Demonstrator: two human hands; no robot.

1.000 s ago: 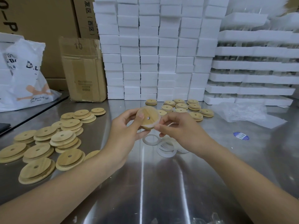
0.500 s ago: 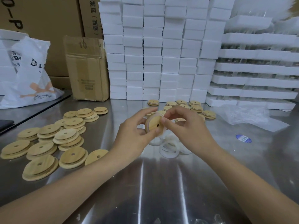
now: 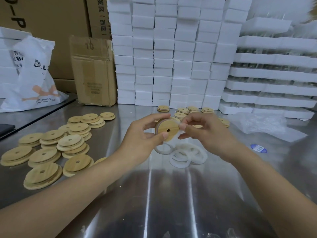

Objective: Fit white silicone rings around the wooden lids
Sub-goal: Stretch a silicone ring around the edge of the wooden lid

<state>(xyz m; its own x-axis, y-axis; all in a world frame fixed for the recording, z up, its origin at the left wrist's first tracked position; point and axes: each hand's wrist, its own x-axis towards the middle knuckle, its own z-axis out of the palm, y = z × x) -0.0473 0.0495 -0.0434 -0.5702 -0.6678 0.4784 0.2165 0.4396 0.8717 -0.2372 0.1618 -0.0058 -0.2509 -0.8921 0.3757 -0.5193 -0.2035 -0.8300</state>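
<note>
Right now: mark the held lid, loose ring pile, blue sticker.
held lid (image 3: 166,125), head view, wooden face above hole
loose ring pile (image 3: 179,165), head view, nearest ring's band
blue sticker (image 3: 258,148), head view, centre

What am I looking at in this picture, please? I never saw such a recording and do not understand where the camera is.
No machine here: these are a person's two bare hands. The camera sits on the person's head and looks forward and down. The left hand holds a round wooden lid with a small hole. The right hand pinches a white silicone ring at the lid's edge. On the metal table lie loose rings, a pile of lids at the left, and more lids behind the hands. White boxes are stacked at the back.
</note>
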